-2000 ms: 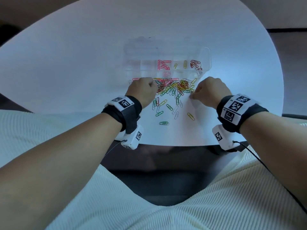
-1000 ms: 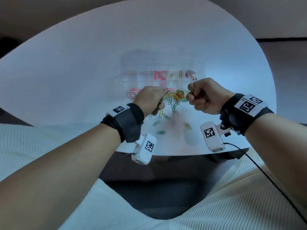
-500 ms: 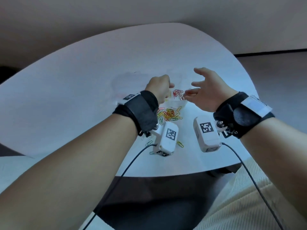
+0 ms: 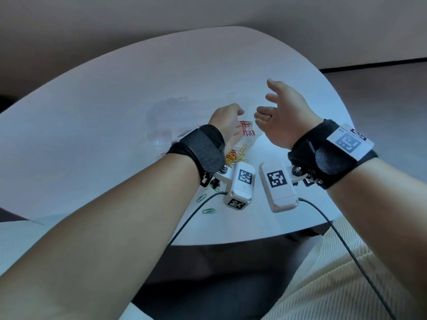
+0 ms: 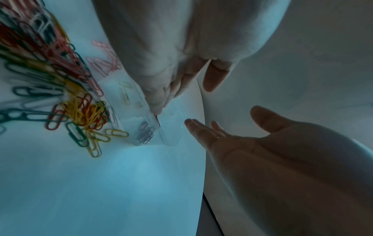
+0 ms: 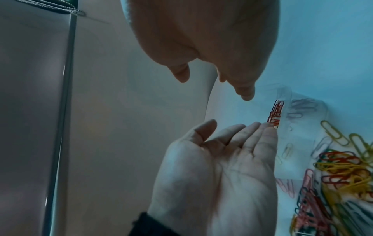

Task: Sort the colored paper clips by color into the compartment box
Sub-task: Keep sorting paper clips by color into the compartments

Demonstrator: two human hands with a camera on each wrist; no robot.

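Note:
The clear compartment box point(image 4: 250, 140) lies on the white table, mostly hidden behind my hands. Several red clips point(image 4: 247, 131) lie in its right end compartment. My left hand point(image 4: 231, 116) hovers over that compartment, fingers straight, its fingertips point(image 6: 266, 127) right beside the red clips point(image 6: 276, 111). I cannot tell whether they touch. My right hand point(image 4: 277, 107) is raised just right of the box, palm turned left, fingers spread and holding nothing. The mixed pile of colored clips point(image 4: 235, 157) sits in front of the box, under my left wrist.
A few loose green clips point(image 4: 209, 211) lie near the table's front edge point(image 4: 254, 241). Pink clips point(image 5: 105, 63) and pale clips point(image 5: 125, 92) show in other compartments. The wrist cameras and their cables hang over the near table. The floor drops away past the table's right edge.
Both hands have lifted off the clip pile and moved up to the box. The right fist has opened wide, and the left hand's fingers have straightened over the red compartment.

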